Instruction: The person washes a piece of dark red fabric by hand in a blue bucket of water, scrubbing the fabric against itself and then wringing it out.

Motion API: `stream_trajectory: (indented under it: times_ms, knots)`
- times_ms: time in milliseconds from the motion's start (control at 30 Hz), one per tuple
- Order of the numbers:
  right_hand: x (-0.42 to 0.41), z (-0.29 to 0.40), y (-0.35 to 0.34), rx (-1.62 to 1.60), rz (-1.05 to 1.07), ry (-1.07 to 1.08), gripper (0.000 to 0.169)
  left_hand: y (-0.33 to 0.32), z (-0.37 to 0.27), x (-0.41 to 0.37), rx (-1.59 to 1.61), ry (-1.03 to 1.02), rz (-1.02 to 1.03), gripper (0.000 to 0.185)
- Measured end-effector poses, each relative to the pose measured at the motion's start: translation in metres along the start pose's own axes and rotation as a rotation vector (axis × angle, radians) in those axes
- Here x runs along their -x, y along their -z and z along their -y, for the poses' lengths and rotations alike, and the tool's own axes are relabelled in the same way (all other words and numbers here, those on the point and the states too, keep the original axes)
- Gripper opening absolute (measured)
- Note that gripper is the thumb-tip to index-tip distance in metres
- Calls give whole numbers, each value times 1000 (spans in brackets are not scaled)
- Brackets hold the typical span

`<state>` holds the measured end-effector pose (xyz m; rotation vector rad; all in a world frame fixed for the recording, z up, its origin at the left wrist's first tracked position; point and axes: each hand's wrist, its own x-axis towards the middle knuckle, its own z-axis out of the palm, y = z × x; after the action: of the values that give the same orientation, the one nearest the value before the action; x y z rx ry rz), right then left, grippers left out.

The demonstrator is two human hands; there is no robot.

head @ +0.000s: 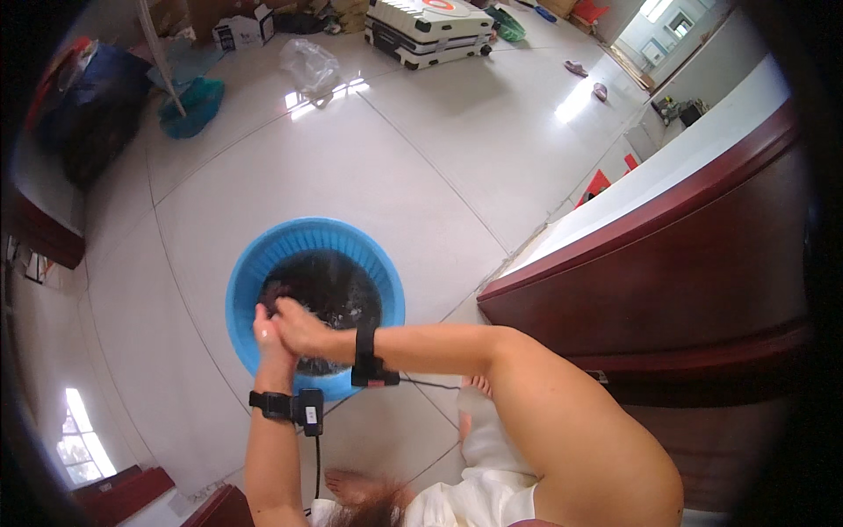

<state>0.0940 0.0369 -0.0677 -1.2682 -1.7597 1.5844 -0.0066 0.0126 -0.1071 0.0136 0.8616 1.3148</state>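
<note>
A round blue plastic basin [388, 277] stands on the tiled floor before me, with dark water and dark cloth [329, 280] in it. Over its left part my left hand [270, 332] and my right hand [299, 326] are pressed together. A small dark, wet piece of cloth shows just beyond the fingers. Both hands appear to grip it, though the fingers are blurred and partly hidden. Black straps with small devices and cables are around both wrists.
Dark red wooden door panels [658, 263] stand at the right. Farther off are a white hard-shell suitcase [428, 33], a clear plastic bag [309, 66], a teal dustpan or bag [191, 109] by a pole, and slippers [576, 68]. My bare feet [359, 484] are near the basin.
</note>
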Motion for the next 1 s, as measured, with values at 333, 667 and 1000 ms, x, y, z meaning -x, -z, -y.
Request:
stream_trajectory:
  times_ms: [333,667,1000]
  knots:
    - [-20,-17,19,-69,-82,27,29,-51,11,21,66,19,-21,49]
    - [-46,-38,36,208,-77,188,29,-70,9,29,60,69,60,54]
    - [-39,-9,42,130,149,136,36,-53,12,27,73,57,127,50]
